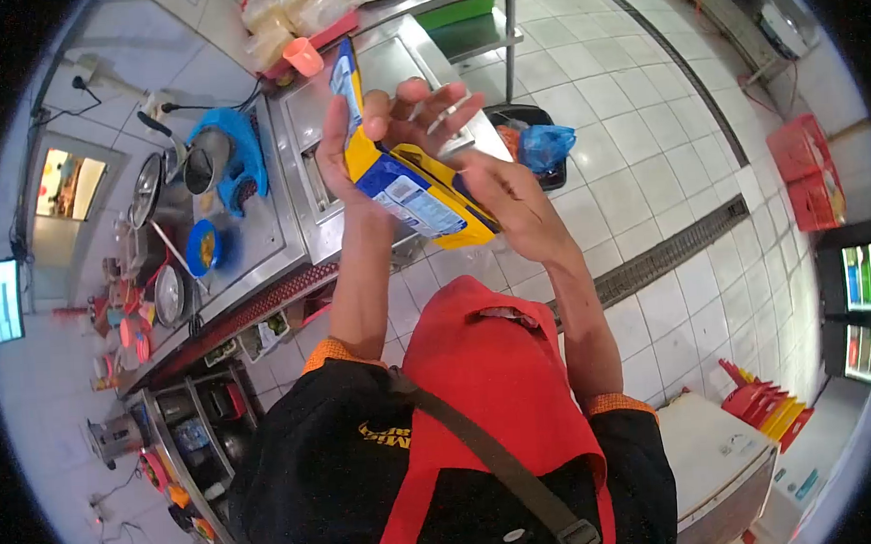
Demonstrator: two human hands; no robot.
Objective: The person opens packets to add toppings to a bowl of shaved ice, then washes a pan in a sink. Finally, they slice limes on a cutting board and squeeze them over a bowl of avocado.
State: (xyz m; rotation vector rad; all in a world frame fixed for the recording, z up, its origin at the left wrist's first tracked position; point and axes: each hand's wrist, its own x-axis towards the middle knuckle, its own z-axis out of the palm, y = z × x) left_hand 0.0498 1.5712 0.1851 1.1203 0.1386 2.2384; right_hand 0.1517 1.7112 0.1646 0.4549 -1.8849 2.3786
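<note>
A blue-and-yellow carton point(415, 197) with a white printed label is held tilted in front of my chest, above the steel counter's edge. One tall blue-and-yellow flap or panel sticks up at its far left. My left hand point(345, 154) supports the carton from the left side, partly hidden behind it, with fingers curved over its far side. On the right, my right hand point(505, 196) grips the carton's edge, thumb near the gap along its top. A thin pale strip shows among the fingers; I cannot make out what it is. The carton's contents are hidden.
A steel counter point(288, 113) runs along the left, bearing a blue tray point(245, 149), a metal pot point(202, 165) and a blue bowl point(203, 248). An orange cup point(303, 56) stands farther back. A black bin point(553, 177) with a blue bag is on the tiled floor.
</note>
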